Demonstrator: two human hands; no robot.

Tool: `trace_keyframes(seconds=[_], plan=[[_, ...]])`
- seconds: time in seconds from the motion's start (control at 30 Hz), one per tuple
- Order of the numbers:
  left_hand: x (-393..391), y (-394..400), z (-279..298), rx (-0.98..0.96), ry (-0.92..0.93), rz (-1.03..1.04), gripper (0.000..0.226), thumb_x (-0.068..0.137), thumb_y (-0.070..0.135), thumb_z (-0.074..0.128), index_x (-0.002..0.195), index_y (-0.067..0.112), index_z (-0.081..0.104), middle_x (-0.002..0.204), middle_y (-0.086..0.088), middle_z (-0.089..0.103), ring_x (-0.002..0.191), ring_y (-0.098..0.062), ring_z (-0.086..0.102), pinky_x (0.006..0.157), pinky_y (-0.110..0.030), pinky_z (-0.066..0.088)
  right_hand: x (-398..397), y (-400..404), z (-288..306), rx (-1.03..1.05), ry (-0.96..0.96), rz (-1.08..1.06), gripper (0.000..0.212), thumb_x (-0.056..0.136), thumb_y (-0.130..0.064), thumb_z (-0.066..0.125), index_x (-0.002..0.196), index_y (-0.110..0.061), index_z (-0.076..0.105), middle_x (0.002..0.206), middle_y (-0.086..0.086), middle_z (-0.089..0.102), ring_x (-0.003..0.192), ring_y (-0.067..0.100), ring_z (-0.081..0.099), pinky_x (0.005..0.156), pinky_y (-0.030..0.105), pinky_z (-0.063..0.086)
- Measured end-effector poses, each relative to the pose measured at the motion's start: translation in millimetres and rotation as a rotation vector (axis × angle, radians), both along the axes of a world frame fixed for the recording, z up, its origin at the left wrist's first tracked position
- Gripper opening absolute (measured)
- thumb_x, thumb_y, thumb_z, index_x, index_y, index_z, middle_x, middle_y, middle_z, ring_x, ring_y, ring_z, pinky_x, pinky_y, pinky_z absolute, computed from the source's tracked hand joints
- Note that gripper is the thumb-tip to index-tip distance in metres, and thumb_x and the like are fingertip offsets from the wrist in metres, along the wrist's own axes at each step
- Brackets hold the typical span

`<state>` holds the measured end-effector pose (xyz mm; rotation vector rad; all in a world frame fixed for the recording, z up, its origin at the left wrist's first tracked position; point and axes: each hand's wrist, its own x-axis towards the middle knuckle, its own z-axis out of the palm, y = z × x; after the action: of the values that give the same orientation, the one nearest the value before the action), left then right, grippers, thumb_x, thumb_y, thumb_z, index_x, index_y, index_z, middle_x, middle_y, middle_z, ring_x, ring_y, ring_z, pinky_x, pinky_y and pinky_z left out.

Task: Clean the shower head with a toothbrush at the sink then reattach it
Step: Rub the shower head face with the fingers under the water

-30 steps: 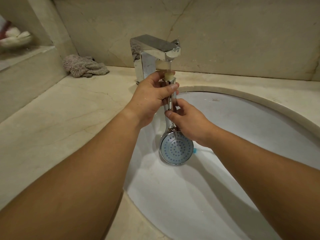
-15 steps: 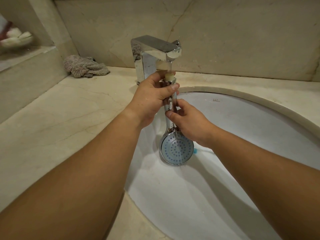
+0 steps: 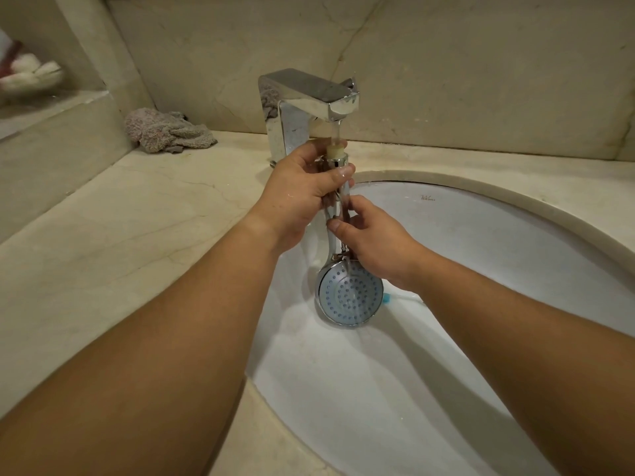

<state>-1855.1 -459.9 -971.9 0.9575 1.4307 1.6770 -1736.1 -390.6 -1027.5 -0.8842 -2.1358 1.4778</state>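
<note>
I see left hand (image 3: 302, 194) and right hand (image 3: 378, 242) both wrapped around shower head (image 3: 350, 297) handle, upside down under running faucet (image 3: 309, 97), over sink (image 3: 515, 235).

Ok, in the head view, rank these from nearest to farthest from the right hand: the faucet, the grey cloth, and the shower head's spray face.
From the right hand:
1. Spray face, just below it, over the basin.
2. Faucet, above and behind, at the sink's back edge.
3. Grey cloth, far left on the counter by the wall.
</note>
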Motion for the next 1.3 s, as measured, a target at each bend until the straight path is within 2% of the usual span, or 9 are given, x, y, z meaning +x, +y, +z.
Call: trace_keyframes(seconds=[0.2,0.27,0.47,0.53,0.63,0.77,0.97,1.13,1.3], plan=[[-0.2,0.4,-0.5,0.004,0.017,0.006,0.034,0.094,0.0,0.067,0.125,0.016,0.063,0.127,-0.03,0.063,0.097,-0.025,0.071,0.082,-0.033,0.061,0.8,-0.2,0.6,-0.003,0.008,0.0,0.024,0.096,-0.037,0.061,0.119,-0.034,0.056,0.101,0.003,0.07,0.094,0.023,0.068,0.09,0.048,0.055],[0.1,0.7,-0.6,0.001,0.017,0.009,0.035,0.094,0.0,0.067,0.126,0.015,0.062,0.122,-0.024,0.065,0.097,-0.025,0.071,0.084,-0.035,0.06,0.9,-0.3,0.9,-0.005,0.005,0.001,0.024,0.096,-0.037,0.06,0.119,-0.034,0.056,0.101,0.002,0.07,0.093,0.022,0.068,0.089,0.046,0.055],[-0.4,1.1,-0.8,-0.002,0.001,0.012,0.036,0.094,0.0,0.067,0.127,0.014,0.062,0.115,-0.019,0.067,0.096,-0.024,0.071,0.08,-0.033,0.061,0.1,-0.5,0.6,-0.002,0.007,-0.005,0.026,0.096,-0.036,0.061,0.121,-0.034,0.055,0.099,0.001,0.071,0.088,0.019,0.068,0.089,0.047,0.055],[-0.1,0.7,-0.7,-0.005,0.005,0.013,0.037,0.095,0.0,0.067,0.129,0.012,0.061,0.115,-0.021,0.067,0.096,-0.025,0.07,0.081,-0.034,0.062,0.5,-0.9,0.9,0.001,0.001,-0.004,0.025,0.096,-0.037,0.06,0.121,-0.034,0.055,0.099,0.001,0.071,0.091,0.022,0.068,0.089,0.047,0.055],[0.9,0.2,0.2,0.0,0.004,0.013,0.033,0.094,0.0,0.067,0.124,0.015,0.063,0.128,-0.032,0.063,0.098,-0.027,0.07,0.084,-0.036,0.061,1.0,-1.5,2.0,0.005,-0.002,-0.006,0.025,0.096,-0.037,0.06,0.12,-0.034,0.055,0.099,0.001,0.071,0.091,0.022,0.068,0.089,0.048,0.055],[0.7,0.7,-0.2,-0.004,0.0,0.012,0.036,0.094,0.0,0.067,0.127,0.013,0.062,0.124,-0.029,0.064,0.098,-0.027,0.07,0.081,-0.033,0.062,1.5,-3.0,4.0,-0.006,-0.003,-0.009,0.025,0.097,-0.036,0.06,0.121,-0.033,0.055,0.101,0.002,0.07,0.093,0.025,0.068,0.088,0.049,0.055],[1.6,0.2,0.2,0.003,-0.004,0.008,0.034,0.094,-0.001,0.067,0.125,0.014,0.062,0.132,-0.032,0.061,0.097,-0.026,0.07,0.079,-0.031,0.06,2.9,-5.1,8.3,0.001,-0.007,-0.009,0.029,0.098,-0.035,0.059,0.126,-0.031,0.053,0.103,-0.002,0.068,0.094,0.017,0.066,0.09,0.043,0.055],[1.7,0.1,1.0,-0.003,-0.004,0.006,0.033,0.094,-0.001,0.066,0.121,0.017,0.063,0.133,-0.032,0.06,0.098,-0.027,0.071,0.081,-0.033,0.062,2.8,-5.2,8.8,0.014,-0.017,-0.006,0.027,0.098,-0.035,0.059,0.124,-0.031,0.053,0.102,-0.001,0.068,0.091,0.018,0.065,0.088,0.042,0.055],[1.3,1.7,-0.4,-0.006,0.006,0.008,0.037,0.094,-0.001,0.066,0.129,0.013,0.061,0.123,-0.026,0.064,0.099,-0.027,0.069,0.084,-0.036,0.06,2.8,-4.6,7.7,0.007,-0.016,-0.013,0.028,0.097,-0.036,0.059,0.124,-0.032,0.054,0.103,-0.001,0.069,0.093,0.019,0.066,0.089,0.045,0.055]])
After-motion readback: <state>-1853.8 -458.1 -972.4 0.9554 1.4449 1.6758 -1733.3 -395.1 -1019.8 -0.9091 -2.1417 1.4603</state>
